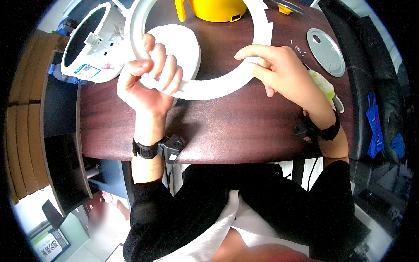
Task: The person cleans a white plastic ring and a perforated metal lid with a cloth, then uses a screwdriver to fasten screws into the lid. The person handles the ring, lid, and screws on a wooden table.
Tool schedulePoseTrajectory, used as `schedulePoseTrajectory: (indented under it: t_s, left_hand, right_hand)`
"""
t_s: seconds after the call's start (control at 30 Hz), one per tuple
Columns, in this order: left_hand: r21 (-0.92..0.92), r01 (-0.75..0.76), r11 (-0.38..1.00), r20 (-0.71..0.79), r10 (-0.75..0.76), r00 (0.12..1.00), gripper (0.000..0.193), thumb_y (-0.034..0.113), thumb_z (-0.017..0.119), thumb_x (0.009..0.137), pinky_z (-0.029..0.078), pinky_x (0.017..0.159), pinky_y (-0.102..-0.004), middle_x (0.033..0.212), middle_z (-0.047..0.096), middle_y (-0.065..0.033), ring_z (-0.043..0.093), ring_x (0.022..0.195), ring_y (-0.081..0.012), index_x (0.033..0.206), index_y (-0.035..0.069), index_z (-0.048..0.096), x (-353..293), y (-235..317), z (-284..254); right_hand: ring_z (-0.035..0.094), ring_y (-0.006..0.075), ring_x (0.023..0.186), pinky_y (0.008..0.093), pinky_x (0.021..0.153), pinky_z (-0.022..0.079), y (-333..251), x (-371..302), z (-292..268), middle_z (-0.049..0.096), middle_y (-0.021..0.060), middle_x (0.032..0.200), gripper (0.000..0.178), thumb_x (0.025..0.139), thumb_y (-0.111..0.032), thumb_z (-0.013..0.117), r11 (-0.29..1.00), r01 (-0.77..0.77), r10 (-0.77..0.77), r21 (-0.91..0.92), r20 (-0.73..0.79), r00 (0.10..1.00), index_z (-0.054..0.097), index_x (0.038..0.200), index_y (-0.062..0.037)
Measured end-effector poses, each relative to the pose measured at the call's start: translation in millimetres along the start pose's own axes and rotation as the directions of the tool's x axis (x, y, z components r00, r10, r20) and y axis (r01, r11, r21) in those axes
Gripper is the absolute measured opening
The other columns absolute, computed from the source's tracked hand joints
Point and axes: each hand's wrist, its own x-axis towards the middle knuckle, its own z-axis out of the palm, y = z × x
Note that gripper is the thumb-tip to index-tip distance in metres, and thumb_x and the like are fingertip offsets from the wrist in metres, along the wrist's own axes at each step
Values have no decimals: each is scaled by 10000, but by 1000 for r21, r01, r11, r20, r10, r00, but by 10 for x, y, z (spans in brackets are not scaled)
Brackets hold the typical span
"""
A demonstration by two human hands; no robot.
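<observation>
A large white plastic ring [214,89] is held up above the dark wooden table, its far part cut off by the top of the picture. The fingers of my left hand [152,76] curl round its near left side. My right hand [281,72] pinches its right side between thumb and fingers. Beneath the ring, behind my left hand, lies a round white disc-shaped part [185,48]. A white plastic housing [98,56] with a dark oval opening and a flower print stands at the left. Through the ring a yellow tub [218,9] shows at the far side.
At the right lie a perforated grey disc [327,52], several small screws [297,49] and a green-and-white tool-like item [323,85], partly hidden by my right arm. The table [209,139] ends just before my lap. A black sofa [366,65] stands beyond its right edge.
</observation>
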Motion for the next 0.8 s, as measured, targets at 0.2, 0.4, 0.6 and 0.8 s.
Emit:
schedulePoseTrajectory:
  t_s: [0.2, 0.4, 0.6, 0.8]
  left_hand:
    - [3, 60, 998, 37, -60, 998, 189, 107, 458, 772, 283, 353, -255, 588, 321, -6, 286, 412, -122, 951, 64, 418, 4, -79, 20]
    - [28, 54, 998, 57, -56, 997, 188, 125, 437, 789, 263, 367, -261, 591, 312, -4, 282, 421, -120, 968, 69, 427, 1, -99, 5]
    - [67, 35, 997, 22, -37, 999, 185, 133, 437, 791, 259, 368, -259, 596, 311, -3, 285, 422, -118, 964, 68, 425, 2, -95, -10]
    - [33, 57, 998, 33, -58, 998, 186, 138, 448, 794, 261, 369, -257, 599, 315, 0, 288, 422, -116, 964, 66, 426, 8, -97, -15]
  right_hand:
    - [527, 112, 389, 260, 408, 428, 26, -2, 111, 581, 55, 578, 160, 888, -135, 580, 997, -79, 79, 1, 103, 992, 657, 931, -1]
    - [536, 117, 387, 250, 408, 428, 130, 22, 167, 577, 55, 572, 163, 888, -126, 573, 999, -37, 36, 29, 60, 998, 656, 869, 13]
    - [522, 101, 390, 251, 387, 405, 193, 32, 205, 573, 41, 588, 175, 913, -146, 567, 987, -61, 67, 148, -36, 997, 642, 891, 10]
    - [514, 90, 401, 236, 389, 388, 185, 39, -85, 546, 30, 589, 221, 951, -190, 521, 961, -25, 76, 276, -173, 982, 602, 959, 16]
